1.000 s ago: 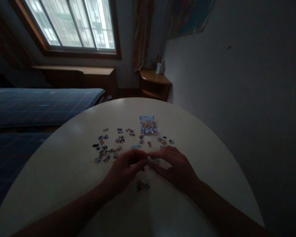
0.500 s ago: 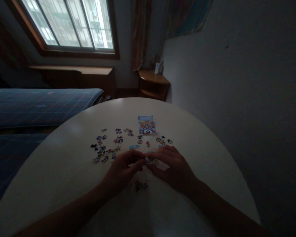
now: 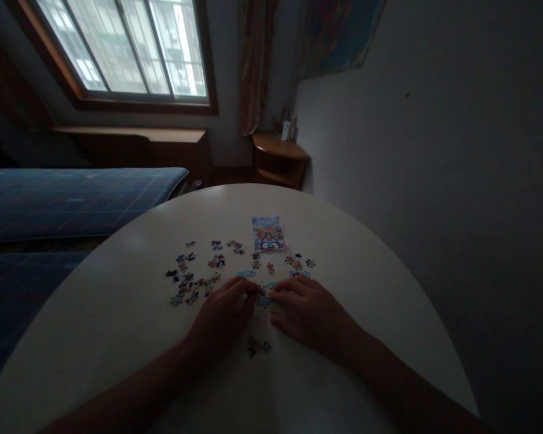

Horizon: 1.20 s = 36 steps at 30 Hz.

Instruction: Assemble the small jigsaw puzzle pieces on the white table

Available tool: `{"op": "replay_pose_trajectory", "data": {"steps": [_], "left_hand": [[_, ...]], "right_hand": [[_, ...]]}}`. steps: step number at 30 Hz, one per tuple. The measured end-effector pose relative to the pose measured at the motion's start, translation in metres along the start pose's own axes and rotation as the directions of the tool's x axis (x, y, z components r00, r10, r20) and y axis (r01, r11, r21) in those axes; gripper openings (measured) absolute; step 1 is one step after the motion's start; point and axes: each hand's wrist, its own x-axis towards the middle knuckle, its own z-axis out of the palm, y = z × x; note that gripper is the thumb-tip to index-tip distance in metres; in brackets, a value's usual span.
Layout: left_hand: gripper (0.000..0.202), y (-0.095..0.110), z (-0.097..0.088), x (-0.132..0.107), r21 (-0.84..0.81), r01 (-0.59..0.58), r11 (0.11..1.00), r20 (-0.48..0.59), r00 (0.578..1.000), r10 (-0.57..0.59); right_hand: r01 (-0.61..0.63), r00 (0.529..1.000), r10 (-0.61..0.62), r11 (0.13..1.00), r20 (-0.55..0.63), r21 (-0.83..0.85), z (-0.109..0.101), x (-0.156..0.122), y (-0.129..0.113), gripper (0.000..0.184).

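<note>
Between my hands lies a small cluster of light blue jigsaw puzzle pieces (image 3: 265,299) on the table. My left hand (image 3: 226,307) pinches at the cluster's left edge, thumb and fingertips together on a puzzle piece mostly hidden by them. My right hand (image 3: 305,307) rests at the right edge, its index fingertip touching the cluster and its thumb held apart below. Just beyond lie a light blue strip of pieces (image 3: 247,273) and a red piece (image 3: 270,268). Nearer to me are a few dark loose pieces (image 3: 253,346).
A round white table (image 3: 366,374) carries everything. Many loose pieces (image 3: 187,286) are spread on the left, with more pieces (image 3: 294,263) behind my right hand. A colourful printed picture sheet (image 3: 269,234) lies at the back. A mattress (image 3: 72,202) stands left of the table.
My hands have lowered the piece cluster, which now lies flatter and shows more light blue. The right thumb has come away from it. The view has tilted slightly upward.
</note>
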Motion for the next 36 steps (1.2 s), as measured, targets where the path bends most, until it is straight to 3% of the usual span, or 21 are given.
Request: {"op": "replay_pose_trajectory", "data": {"steps": [8, 19, 25, 36], "left_hand": [[0.019, 0.002, 0.000, 0.001, 0.132, -0.014, 0.991, 0.029, 1.000, 0.010], [0.016, -0.004, 0.002, 0.001, 0.062, 0.139, 0.988, 0.076, 0.987, -0.143], [0.016, -0.002, 0.001, 0.002, 0.066, 0.139, 0.988, 0.081, 0.986, -0.144], [0.017, 0.001, 0.001, 0.004, 0.091, 0.159, 0.983, 0.113, 0.979, -0.169]], "right_hand": [[0.053, 0.998, -0.049, 0.996, 0.049, -0.076, 0.002, 0.003, 0.003, 0.017], [0.075, 0.997, -0.070, 0.988, 0.041, -0.138, -0.001, 0.002, 0.001, 0.023], [0.103, 0.994, -0.098, 0.982, 0.042, -0.155, -0.004, 0.004, 0.000, 0.009], [0.112, 0.990, -0.084, 0.959, 0.117, -0.260, -0.009, 0.010, -0.004, 0.010]]}}
